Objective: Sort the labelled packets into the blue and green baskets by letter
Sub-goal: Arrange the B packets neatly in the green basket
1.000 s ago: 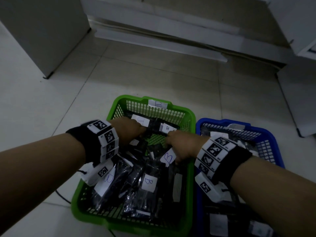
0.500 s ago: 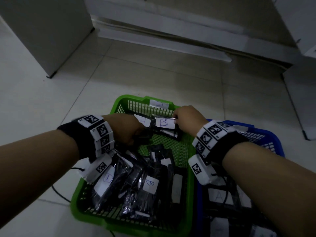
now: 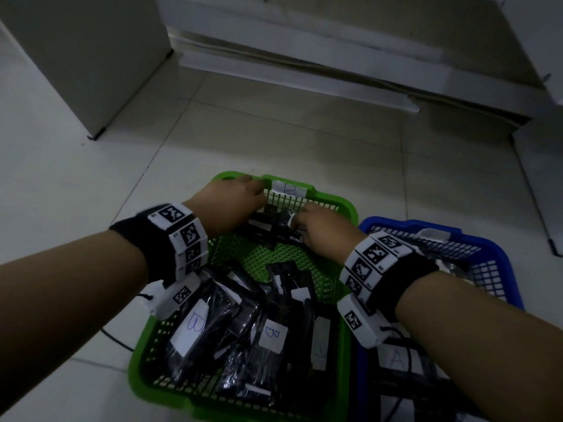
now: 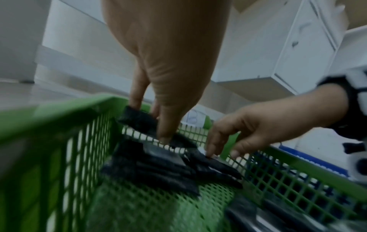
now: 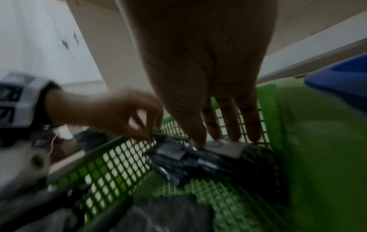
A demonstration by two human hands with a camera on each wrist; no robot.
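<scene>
The green basket [image 3: 341, 205] carries a "B" tag [image 3: 288, 188] on its far rim and holds several black packets with white B labels [image 3: 271, 333]. To its right, the blue basket [image 3: 499, 257] holds packets labelled A [image 3: 396, 357]. My left hand [image 4: 157, 124] pinches a black packet [image 4: 139, 120] between thumb and fingers at the green basket's far wall. Beside it, my right hand [image 5: 218, 139] has straight fingers resting on a packet's white label [image 5: 226, 149]. Both hands show in the head view too, the left hand [image 3: 256, 205] and the right hand [image 3: 300, 222].
The baskets stand side by side on a pale tiled floor [image 3: 76, 208]. A grey cabinet [image 3: 91, 56] is at the far left, white furniture [image 3: 542, 41] at the far right, and a low ledge [image 3: 304, 74] runs along the back. A thin black cable [image 3: 115, 339] lies left of the green basket.
Both hands have moved from the basket's middle to its far wall. The right hand brought a B packet there, and the left hand rose to the far left corner with a black packet.
</scene>
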